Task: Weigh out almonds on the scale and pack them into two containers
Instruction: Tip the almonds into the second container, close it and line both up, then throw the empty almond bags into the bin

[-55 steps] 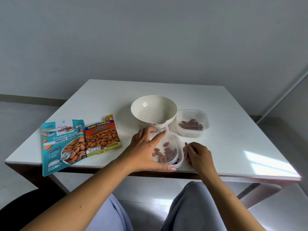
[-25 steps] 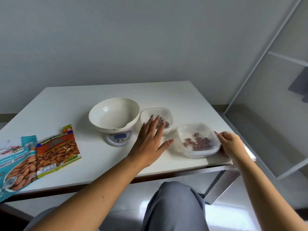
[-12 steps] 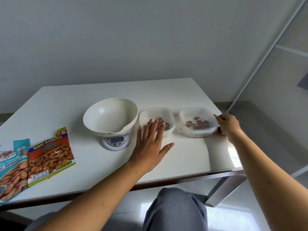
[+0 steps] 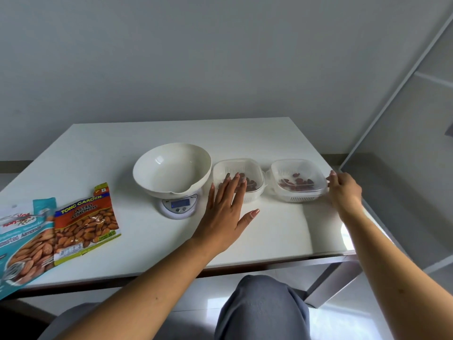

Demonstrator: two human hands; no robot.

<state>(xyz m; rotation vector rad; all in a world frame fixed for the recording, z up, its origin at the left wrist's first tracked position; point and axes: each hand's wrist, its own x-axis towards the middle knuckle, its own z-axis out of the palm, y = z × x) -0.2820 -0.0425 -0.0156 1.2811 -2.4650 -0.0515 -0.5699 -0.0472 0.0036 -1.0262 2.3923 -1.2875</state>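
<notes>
Two clear plastic containers with almonds inside stand side by side on the white table (image 4: 282, 231), both lidded: the left container (image 4: 252, 168) and the right container (image 4: 297, 176). My left hand (image 4: 225, 214) lies flat and spread on the table, fingertips over the left container's front. My right hand (image 4: 344, 190) touches the right container's right edge with loosely curled fingers. An empty cream bowl (image 4: 171, 168) sits on a small digital scale (image 4: 180, 206) left of the containers.
Two almond bags lie at the table's left: an orange salted almonds bag (image 4: 85, 223) and a teal roasted almonds bag (image 4: 22, 244). The table's right edge runs just past my right hand. My knees show below the front edge.
My right hand slid the second container from the table's front right up beside the first one. My left hand moved from that container to rest flat by the first container.
</notes>
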